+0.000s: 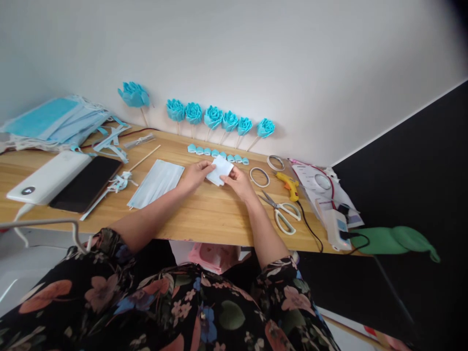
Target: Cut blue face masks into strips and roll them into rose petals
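Observation:
Between my two hands is a small, pale blue piece of mask fabric point(220, 169), held up over the middle of the wooden table. My left hand point(196, 175) is closed on its left edge. Fingers and thumb of my right hand point(237, 183) pinch its right side. Just behind the fabric lies a row of small folded blue petals point(214, 152), partly covered by my hands. To the left of my left hand a flat face mask point(157, 183) rests on the table.
Several blue flowers on sticks point(213, 117) lean on the wall. At right lie tape rolls point(259, 169), a yellow glue gun point(288, 185), scissors point(281, 212) and a power strip point(337, 229). At left are stacked masks point(47, 122), a phone point(86, 183) and a white power bank point(47, 176).

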A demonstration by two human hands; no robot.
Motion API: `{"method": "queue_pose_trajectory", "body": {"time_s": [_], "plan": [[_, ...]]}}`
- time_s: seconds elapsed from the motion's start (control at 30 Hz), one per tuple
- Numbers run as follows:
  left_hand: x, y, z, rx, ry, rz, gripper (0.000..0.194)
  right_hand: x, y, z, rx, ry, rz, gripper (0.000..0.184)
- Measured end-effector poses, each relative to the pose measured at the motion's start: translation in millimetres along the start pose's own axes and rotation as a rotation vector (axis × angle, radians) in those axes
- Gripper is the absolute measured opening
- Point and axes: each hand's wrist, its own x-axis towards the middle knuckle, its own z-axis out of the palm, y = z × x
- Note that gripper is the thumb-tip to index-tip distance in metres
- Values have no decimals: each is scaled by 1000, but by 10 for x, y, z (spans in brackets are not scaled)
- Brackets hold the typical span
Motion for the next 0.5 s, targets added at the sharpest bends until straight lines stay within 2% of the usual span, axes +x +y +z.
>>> {"method": "queue_pose_trajectory", "body": {"time_s": [0.2,0.4,0.5], "plan": [[-67,69,13,171,-56,-27,37,-5,-35,-68,-109,77,-104,61],[-163,156,59,245,-78,-25,28,-51,-96,-30,-272,159,-178,32],[-150,143,69,194,-97,-41,31,-80,-137,-11,-334,185,-200,27]]}}
